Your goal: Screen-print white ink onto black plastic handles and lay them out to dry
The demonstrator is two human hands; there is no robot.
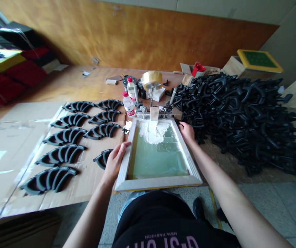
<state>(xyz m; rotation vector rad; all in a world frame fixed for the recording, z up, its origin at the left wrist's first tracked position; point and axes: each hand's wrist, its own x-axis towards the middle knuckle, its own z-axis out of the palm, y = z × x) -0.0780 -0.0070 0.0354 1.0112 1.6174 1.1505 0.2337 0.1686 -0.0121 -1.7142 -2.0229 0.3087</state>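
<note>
A screen-printing frame (pixel 159 183) with a pale rim and greenish mesh (pixel 155 162) lies in front of me, attached at its far end to a hinge clamp (pixel 153 112). Thick white ink (pixel 151 132) is smeared over the far part of the mesh. My left hand (pixel 115 160) grips the frame's left rim, thumb on top. Beside the right rim, near its far corner, my right hand (pixel 186 132) has curled fingers against something dark; what they hold is partly hidden. Left of the frame, curved black plastic handles (pixel 69 136) lie in neat rows on cardboard (pixel 16 134).
A large heap of black handles (pixel 241 113) covers the right of the table. Behind the clamp are a tape roll (pixel 151 80), two red-capped bottles (pixel 128 105) and dark tins (pixel 129 81). A yellow-rimmed screen (pixel 260 60) rests on a box at back right. Red stacks (pixel 21 72) stand far left.
</note>
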